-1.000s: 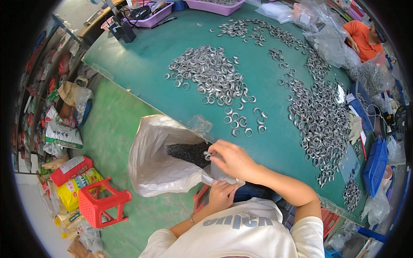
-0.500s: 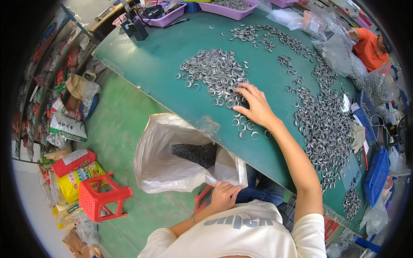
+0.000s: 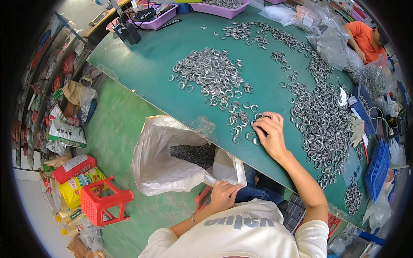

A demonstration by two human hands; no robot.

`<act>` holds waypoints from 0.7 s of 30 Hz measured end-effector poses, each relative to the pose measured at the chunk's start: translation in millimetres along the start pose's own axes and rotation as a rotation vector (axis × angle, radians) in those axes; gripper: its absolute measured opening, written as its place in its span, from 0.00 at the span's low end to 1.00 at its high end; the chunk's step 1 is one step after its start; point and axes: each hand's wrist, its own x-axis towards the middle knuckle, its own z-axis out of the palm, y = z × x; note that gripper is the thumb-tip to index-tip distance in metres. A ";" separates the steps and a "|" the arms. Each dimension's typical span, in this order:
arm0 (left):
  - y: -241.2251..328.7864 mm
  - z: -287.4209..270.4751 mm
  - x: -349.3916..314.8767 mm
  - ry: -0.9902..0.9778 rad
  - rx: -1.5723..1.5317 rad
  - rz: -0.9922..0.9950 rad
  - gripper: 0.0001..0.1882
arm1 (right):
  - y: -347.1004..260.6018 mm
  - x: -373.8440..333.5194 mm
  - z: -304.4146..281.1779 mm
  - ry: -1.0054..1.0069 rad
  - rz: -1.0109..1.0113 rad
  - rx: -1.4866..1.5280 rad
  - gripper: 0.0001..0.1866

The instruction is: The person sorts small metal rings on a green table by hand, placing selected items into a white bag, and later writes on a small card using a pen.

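My left hand (image 3: 224,195) is closed on the near rim of a white woven sack (image 3: 150,172), which gapes beside the table's edge. Dark, small metal pieces (image 3: 193,155) lie inside it. My right hand (image 3: 272,133) is over the green table with bent fingers apart, the fingertips touching a few loose grey metal rings (image 3: 248,136). Just left of those fingers, more rings (image 3: 236,118) trail away from a larger ring pile (image 3: 211,71). What lies directly under the right fingers is partly hidden.
A wide spread of rings (image 3: 322,120) covers the table's right side. Purple trays (image 3: 221,10) and clear plastic bags (image 3: 329,45) stand at the back. A person in orange (image 3: 365,38) sits at the far right. A red stool (image 3: 103,202) stands on the floor at left.
My right hand has moved right and nearer, away from the larger pile, and its fingers are more bent. Several rings now lie strewn between pile and hand. The left hand keeps its grip.
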 end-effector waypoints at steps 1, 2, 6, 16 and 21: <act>0.5 -0.4 0.4 -0.004 -0.002 -0.003 0.06 | 1.0 -0.8 -1.5 0.014 0.063 0.048 0.08; 1.4 -1.1 1.0 -0.008 -0.003 -0.006 0.06 | 1.7 -1.4 -4.2 0.027 0.125 0.095 0.08; -0.1 -1.1 -1.0 -0.018 0.009 -0.011 0.06 | 8.8 6.7 -13.3 0.147 0.547 0.579 0.08; -0.4 0.5 0.5 -0.024 0.000 -0.006 0.07 | 13.0 20.8 2.8 0.036 0.140 0.043 0.10; -1.0 2.7 -2.0 -0.022 0.009 -0.021 0.05 | 8.4 24.1 -2.0 -0.022 0.148 -0.010 0.11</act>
